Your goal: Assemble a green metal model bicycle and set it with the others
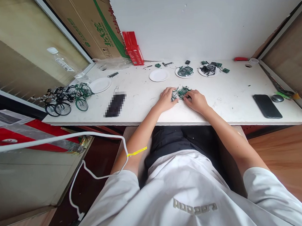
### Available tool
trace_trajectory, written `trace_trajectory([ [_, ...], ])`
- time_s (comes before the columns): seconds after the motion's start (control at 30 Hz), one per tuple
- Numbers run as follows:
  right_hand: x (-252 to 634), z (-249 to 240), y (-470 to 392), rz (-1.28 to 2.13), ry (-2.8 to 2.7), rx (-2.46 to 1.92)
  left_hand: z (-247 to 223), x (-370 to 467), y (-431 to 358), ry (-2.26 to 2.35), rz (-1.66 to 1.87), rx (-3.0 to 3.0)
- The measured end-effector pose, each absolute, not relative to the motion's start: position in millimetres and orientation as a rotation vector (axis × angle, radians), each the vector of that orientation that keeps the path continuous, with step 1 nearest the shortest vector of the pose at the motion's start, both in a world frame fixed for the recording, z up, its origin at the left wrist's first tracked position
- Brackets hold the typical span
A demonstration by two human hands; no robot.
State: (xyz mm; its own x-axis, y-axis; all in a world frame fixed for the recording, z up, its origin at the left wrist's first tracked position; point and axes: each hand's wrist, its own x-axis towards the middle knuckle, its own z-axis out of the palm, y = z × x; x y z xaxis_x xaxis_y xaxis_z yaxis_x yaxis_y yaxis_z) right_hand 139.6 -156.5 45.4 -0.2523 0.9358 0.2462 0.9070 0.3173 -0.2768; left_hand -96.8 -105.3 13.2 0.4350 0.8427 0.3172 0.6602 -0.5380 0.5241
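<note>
My left hand [167,99] rests near the table's front edge, thumb and index finger closed around a thin green piece of a miniature bicycle [174,95]. Opposite it, my right hand [197,100] has its fingertips pinched at the near side of a cluster of green model bicycle parts [183,90]. These parts lie on the white table between both hands. Exactly which pieces the fingertips hold is partly hidden. Farther back stand a plate of green wheels and frames [185,71] and a plate of black parts [208,70].
Finished-looking miniature bicycles [62,98] crowd the left end. White plates [159,75], a red box [133,50], small green pieces [225,70] and a red-handled tool [241,59] sit at the back. On the right lies a black phone [267,106]. A white cable [98,133] crosses the lower left.
</note>
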Motion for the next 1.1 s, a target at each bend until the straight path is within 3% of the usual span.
trace_trajectory([
  [1.1,142,44,-153,0.161,-2.029,-1.874,5,-100,-95,1.16,0.929,2.239],
])
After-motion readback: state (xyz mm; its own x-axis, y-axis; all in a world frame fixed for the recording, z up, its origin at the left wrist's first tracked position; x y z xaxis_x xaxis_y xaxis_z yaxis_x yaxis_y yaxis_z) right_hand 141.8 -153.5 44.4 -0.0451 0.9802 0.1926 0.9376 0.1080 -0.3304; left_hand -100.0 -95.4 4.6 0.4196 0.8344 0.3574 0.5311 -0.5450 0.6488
